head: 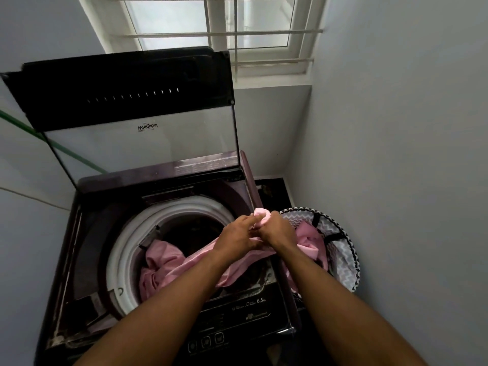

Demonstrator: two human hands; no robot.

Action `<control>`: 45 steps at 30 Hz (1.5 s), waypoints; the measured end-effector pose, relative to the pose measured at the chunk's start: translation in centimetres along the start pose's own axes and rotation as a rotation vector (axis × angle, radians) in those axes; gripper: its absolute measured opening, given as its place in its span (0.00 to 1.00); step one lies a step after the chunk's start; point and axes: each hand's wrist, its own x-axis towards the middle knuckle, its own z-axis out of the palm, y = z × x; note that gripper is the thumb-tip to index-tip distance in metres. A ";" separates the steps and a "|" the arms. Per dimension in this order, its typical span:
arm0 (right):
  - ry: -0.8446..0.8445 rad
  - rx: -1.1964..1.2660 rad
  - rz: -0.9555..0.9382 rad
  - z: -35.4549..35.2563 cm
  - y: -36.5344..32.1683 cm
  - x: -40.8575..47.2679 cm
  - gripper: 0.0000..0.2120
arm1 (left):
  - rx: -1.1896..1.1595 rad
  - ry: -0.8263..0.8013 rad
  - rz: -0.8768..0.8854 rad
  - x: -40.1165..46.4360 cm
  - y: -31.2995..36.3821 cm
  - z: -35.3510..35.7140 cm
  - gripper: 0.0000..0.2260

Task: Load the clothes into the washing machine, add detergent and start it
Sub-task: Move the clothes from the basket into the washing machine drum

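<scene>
**Pink garment strung between basket and drum**

Pink garment (169, 262) is stretched right across the scene: one bunched end lies inside the drum (126, 249) of the top-loading washing machine (87, 307), the middle drapes over the machine's right edge, and more of it sits in the zigzag-patterned laundry basket (340, 247) just beside the machine. Both hands meet above that right edge. Left hand (239, 235) has its fingers curled, pinching the fabric; right hand (276, 228) is clenched round a small bunched knot of it that pokes out above the knuckles. The hands are touching each other. The glass lid (137, 138) stands propped upright behind the drum, and the control panel (237, 320) shows between the forearms. A barred window (221, 30) sits high behind the lid.
</scene>
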 end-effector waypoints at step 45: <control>-0.094 -0.198 -0.565 11.9 -11.6 -2.0 0.17 | -0.135 0.133 -0.356 -8.4 -12.5 -8.2 0.22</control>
